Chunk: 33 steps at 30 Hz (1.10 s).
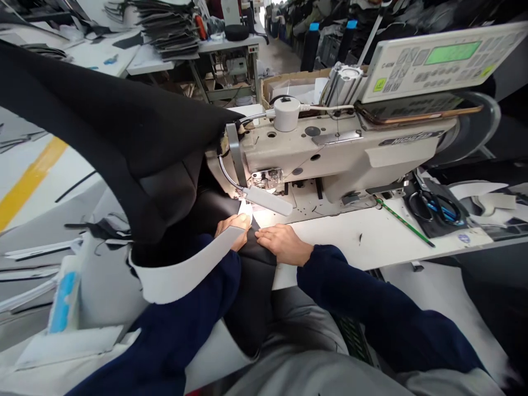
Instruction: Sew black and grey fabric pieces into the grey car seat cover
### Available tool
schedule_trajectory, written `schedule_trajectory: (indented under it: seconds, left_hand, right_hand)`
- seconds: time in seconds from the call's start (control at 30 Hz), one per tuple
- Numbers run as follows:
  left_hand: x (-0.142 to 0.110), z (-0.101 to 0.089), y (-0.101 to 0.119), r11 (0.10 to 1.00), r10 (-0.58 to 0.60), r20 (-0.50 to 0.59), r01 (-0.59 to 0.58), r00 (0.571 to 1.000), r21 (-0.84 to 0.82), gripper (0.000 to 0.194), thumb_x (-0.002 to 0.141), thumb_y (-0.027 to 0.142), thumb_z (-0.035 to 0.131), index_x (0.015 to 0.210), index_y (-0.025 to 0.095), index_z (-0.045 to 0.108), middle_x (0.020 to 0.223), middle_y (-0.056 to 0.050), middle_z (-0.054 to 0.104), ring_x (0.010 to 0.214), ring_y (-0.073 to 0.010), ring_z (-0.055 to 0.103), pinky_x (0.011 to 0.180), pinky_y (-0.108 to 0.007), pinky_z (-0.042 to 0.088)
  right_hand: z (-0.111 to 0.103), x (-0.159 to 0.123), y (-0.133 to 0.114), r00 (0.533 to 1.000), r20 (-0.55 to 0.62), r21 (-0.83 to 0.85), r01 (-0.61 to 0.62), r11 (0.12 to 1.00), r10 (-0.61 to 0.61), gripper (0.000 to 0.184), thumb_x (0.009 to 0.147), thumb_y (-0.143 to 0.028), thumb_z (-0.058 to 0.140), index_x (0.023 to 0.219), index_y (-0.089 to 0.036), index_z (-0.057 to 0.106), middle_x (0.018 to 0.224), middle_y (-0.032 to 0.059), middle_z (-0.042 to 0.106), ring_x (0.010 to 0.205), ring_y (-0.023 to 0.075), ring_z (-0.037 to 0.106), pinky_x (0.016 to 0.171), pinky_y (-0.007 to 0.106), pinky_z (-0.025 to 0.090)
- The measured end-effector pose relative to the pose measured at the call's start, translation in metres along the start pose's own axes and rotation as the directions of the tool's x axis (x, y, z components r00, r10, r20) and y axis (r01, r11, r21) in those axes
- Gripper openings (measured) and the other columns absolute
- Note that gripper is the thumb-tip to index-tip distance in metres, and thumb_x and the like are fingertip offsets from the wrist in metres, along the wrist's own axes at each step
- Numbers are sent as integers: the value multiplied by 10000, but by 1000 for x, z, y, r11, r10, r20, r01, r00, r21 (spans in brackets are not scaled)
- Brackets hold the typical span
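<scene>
Left-hand fingers point(238, 221) curled down and closed upon a white strip point(193, 269), pinned against black fabric point(258, 250) at the needle area. Right-hand fingers point(266, 235) laid flat and extended, gripping nothing, pressed on the same black fabric just beside the left hand point(233, 226). Right hand point(284, 243) close to the seam line, both hands nearly touching. Judged as feeding layered material toward the presser foot: best done with edges kept aligned, pressure even from both sides, fingertips held clear of the needle, bulk supported so that no drag pulled the seam askew.

Black fabric directly beneath both hands, run forward under the lit lamp arm point(264, 199) and into the sewing machine point(330, 154); remainder draped high to the left as a large dark fold point(103, 126), then down over the lap. White strip curved from the left fingers back across the dark sleeve point(198, 313).

Beyond: white table point(371, 236), green pencil point(404, 221), scissors point(433, 206) on a dark mat to the right, control panel point(445, 58) above the machine.
</scene>
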State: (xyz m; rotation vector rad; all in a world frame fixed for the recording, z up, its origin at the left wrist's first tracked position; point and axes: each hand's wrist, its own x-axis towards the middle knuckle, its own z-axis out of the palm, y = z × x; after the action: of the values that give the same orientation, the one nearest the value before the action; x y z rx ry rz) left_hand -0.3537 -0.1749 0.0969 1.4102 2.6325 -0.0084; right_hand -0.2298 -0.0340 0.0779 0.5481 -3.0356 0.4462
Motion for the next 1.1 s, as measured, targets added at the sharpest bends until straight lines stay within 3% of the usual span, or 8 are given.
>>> schedule_trajectory:
  seconds: [0.2, 0.4, 0.53, 0.83, 0.97, 1.1]
  left_hand:
    - [13, 9, -10, 992, 100, 31, -102, 994, 77, 341, 900, 199, 349, 1177, 168, 545, 1065, -99, 587, 954, -211, 548, 641, -294, 377]
    - [14, 1, -6, 990, 116, 9, -117, 993, 84, 311, 919, 217, 334, 964, 166, 637, 928, -91, 592, 828, -198, 559, 602, -291, 381]
    - [15, -5, -2, 994, 83, 26, -84, 996, 73, 298, 911, 230, 360, 951, 176, 651, 941, -91, 605, 853, -207, 569, 595, -289, 398]
    - [17, -10, 3, 990, 86, 114, -98, 990, 100, 344, 859, 85, 362, 1087, 84, 619, 1066, -155, 583, 984, -249, 578, 823, -328, 483]
    - [19, -7, 1, 994, 94, 105, -99, 990, 50, 331, 861, 99, 377, 1063, 94, 638, 1097, -149, 589, 1015, -257, 582, 873, -342, 482]
    - [21, -2, 0, 997, 78, 100, -80, 992, 13, 308, 887, 147, 376, 1005, 119, 659, 1049, -138, 611, 972, -253, 601, 844, -347, 490]
  right_hand:
    - [14, 6, 15, 992, -122, -84, 16, 996, -26, 244, 878, -111, 482, 1075, -103, 626, 1252, 112, 604, 1159, 220, 556, 819, 351, 439]
    - [24, 13, 21, 971, -220, -167, 54, 984, -91, 211, 923, -129, 463, 1051, -110, 630, 1233, 101, 618, 1130, 222, 543, 889, 395, 408]
    - [24, 17, 21, 969, -231, -190, 45, 981, -89, 220, 938, -122, 436, 1040, -114, 630, 1227, 95, 622, 1130, 222, 529, 891, 406, 407]
    - [13, 23, 24, 985, -174, -133, -2, 991, -22, 305, 943, -96, 368, 1157, -121, 584, 1293, 104, 571, 1189, 244, 487, 970, 457, 378]
    - [-2, 8, 15, 998, -59, -56, 24, 998, -28, 499, 848, -138, 490, 1339, -79, 432, 1416, 192, 417, 1333, 305, 333, 1035, 548, 289]
    - [-13, -14, -12, 995, 51, -15, 88, 996, -87, 665, 827, -272, 574, 1412, -71, 329, 1480, 244, 271, 1405, 342, 180, 1087, 604, 171]
